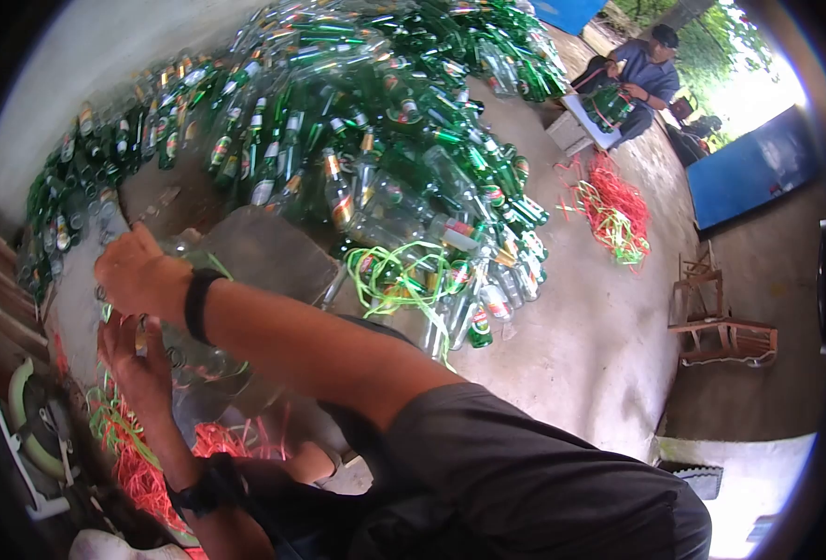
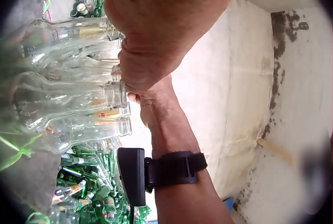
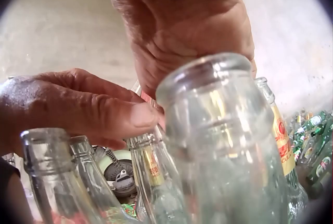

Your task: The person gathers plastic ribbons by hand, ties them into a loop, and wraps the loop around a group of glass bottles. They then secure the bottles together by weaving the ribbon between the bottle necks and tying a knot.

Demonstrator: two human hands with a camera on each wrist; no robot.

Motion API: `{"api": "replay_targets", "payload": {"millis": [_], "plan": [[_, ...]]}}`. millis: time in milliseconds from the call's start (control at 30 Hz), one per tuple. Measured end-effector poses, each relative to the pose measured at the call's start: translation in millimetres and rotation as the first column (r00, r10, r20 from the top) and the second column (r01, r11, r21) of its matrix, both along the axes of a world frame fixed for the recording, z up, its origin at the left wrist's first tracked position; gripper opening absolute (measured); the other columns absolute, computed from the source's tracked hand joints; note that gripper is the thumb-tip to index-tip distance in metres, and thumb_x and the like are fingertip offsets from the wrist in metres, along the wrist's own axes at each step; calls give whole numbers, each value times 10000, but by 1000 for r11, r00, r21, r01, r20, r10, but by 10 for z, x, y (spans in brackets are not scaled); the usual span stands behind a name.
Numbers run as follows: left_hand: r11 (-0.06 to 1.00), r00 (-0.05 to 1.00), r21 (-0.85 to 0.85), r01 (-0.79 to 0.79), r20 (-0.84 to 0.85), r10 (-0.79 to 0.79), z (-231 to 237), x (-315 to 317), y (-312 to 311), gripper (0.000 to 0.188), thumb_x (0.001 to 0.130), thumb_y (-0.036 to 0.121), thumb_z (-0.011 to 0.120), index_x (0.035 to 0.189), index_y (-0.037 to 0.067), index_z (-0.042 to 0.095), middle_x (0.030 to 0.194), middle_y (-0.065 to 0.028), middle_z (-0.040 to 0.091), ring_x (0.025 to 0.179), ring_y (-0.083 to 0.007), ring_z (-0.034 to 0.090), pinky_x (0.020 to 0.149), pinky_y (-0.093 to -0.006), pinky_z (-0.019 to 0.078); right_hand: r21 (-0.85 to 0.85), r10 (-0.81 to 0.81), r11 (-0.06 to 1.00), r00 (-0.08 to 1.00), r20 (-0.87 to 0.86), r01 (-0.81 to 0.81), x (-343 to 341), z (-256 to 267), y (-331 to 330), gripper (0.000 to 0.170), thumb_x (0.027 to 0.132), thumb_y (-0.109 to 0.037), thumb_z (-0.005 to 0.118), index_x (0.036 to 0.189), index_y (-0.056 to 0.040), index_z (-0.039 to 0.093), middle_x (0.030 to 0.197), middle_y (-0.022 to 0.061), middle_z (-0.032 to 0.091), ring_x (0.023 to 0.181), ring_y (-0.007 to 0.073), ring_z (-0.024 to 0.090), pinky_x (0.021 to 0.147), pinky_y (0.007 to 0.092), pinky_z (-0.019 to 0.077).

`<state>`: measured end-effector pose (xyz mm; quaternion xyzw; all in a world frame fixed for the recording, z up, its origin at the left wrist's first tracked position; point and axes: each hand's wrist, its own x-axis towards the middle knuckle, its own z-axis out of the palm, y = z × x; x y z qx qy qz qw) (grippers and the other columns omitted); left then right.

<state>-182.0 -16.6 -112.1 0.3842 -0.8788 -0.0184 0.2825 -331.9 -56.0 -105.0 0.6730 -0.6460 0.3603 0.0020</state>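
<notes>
Several clear glass bottles [image 2: 62, 91] stand upright, close together, below my hands. My left hand [image 1: 139, 369] comes in from the lower side, its thumb and fingers at the mouth of a bottle with a yellow neck label [image 3: 154, 168]. Right beside it, my right hand [image 1: 142, 271] bends down over the necks, its fingertips hidden behind a large clear bottle [image 3: 223, 141] in the right wrist view. A narrow red piece [image 3: 148, 98] shows between the two hands; I cannot tell what either hand holds. Bright green strip [image 2: 18, 151] is knotted beside the bottles.
A big heap of green and clear bottles [image 1: 291, 121] lies against the wall. Tangled red strips [image 1: 147, 476] lie near my legs, more red strips [image 1: 613, 205] farther off, and green strips [image 1: 394, 275] on the heap. Another person [image 1: 651, 75] sits at the back, near a wooden chair [image 1: 725, 336].
</notes>
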Motion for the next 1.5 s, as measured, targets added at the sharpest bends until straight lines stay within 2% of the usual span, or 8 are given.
{"api": "replay_targets", "payload": {"millis": [67, 133, 200, 333, 400, 600, 1000, 1500], "plan": [[999, 1000, -43, 2, 12, -1, 3, 2, -15, 328, 931, 249, 700, 1177, 33, 702, 1302, -159, 627, 1298, -419, 483, 1123, -519, 367, -102, -100, 991, 986, -132, 86, 22, -111, 1, 171, 788, -256, 680, 862, -121, 754, 927, 117, 715, 976, 306, 686, 1012, 530, 427], [997, 996, -10, 79, -44, -80, 45, -52, 21, 293, 900, 214, 718, 1119, 19, 706, 1257, -157, 646, 1245, -422, 522, 1128, -526, 361, 202, 70, 979, 985, -156, -37, -132, 204, 175, 182, 808, -281, 665, 860, -126, 746, 898, 107, 730, 939, 297, 717, 952, 536, 486], [998, 998, -44, 34, -51, -36, 66, -75, 57, 288, 872, 204, 737, 1090, 17, 710, 1197, -159, 665, 1215, -417, 544, 1129, -528, 356, 230, 78, 973, 964, -255, -18, -156, 191, 129, 221, 831, -337, 659, 884, -144, 754, 881, 99, 747, 904, 282, 743, 851, 512, 545], [996, 996, -87, -3, -93, -5, 62, -103, 84, 310, 842, 207, 766, 1087, 23, 717, 1158, -167, 684, 1208, -425, 540, 1098, -523, 377, 208, 150, 970, 984, -99, -127, -243, 250, 159, 306, 882, -395, 633, 945, -115, 740, 875, 149, 739, 880, 361, 728, 771, 502, 577], [998, 987, -34, -47, -156, 41, 117, -135, 163, 298, 831, 195, 770, 1070, 22, 726, 1163, -167, 688, 1225, -434, 518, 1087, -513, 379, 137, 114, 985, 990, -79, -103, -250, 162, 165, 299, 887, -370, 643, 977, -94, 715, 902, 164, 731, 901, 387, 709, 796, 508, 568], [997, 976, 43, -59, -208, 66, 192, -180, 221, 281, 812, 148, 769, 1058, 17, 736, 1130, -170, 693, 1270, -425, 478, 1072, -485, 395, 443, 125, 895, 981, -147, -48, -279, 340, 198, 315, 863, -342, 678, 1060, -100, 724, 1100, 169, 725, 1065, 352, 693, 914, 470, 540], [998, 975, 54, -38, -219, 49, 144, -152, 195, 292, 809, 162, 767, 1049, -3, 740, 1107, -181, 692, 1282, -429, 473, 1075, -485, 399, 338, 150, 932, 988, -28, -132, -338, 276, 250, 464, 944, -448, 562, 983, -5, 694, 971, 255, 702, 960, 454, 668, 854, 546, 513], [997, 985, 42, -60, -158, 65, 140, -147, 187, 296, 876, 275, 745, 1077, 57, 748, 1154, -146, 713, 1307, -426, 476, 1108, -497, 371, 269, 143, 954, 989, -27, -131, -385, 90, 98, 447, 941, -470, 587, 993, -50, 730, 958, 215, 708, 922, 429, 679, 812, 516, 536]]}}
